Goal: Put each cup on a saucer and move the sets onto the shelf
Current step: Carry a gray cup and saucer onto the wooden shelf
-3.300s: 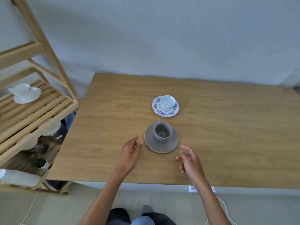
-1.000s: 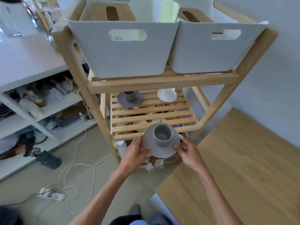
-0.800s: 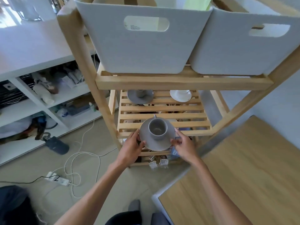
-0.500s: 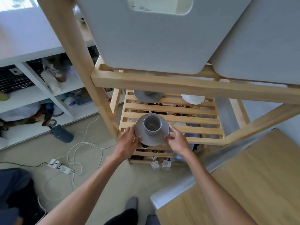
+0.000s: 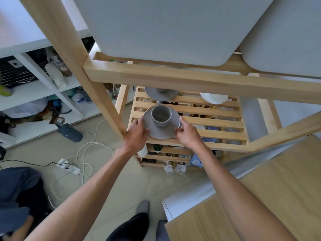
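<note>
A wooden slatted rack [image 5: 97, 94] fills the view of a cluttered room, its upper tier carrying two pale bins [image 5: 163, 26] high above the hands. White shelving [image 5: 40, 91] packed with odds and ends stands well off to the left of the left hand, and a corner of a wooden table [image 5: 271, 192] lies below and to the right of the right forearm. On the beige floor [image 5: 107, 185] beneath the left arm trail white cables [image 5: 83, 153] and a power strip [image 5: 69, 166], with a dark bottle [image 5: 69, 132] lying further left. Between the hands, over the front slats of the middle shelf [image 5: 217, 122], sits a grey saucer [image 5: 157, 130] with a grey cup [image 5: 161, 115] upright on it; whether the saucer already rests on the slats cannot be told. The left hand [image 5: 137, 135] grips the saucer's left edge, fingers curled against the rim, while the right hand [image 5: 188, 133] pinches the right edge with its fingers partly closed round it. Beyond the hands, at the back of the same shelf, another grey cup and saucer set [image 5: 160, 93] is half hidden by the upper rail, and further right a white set [image 5: 214, 98] shows only its saucer. Below the wrists, on the lowest tier, stand a small potted plant [image 5: 157, 147] and some packets [image 5: 173, 168].
</note>
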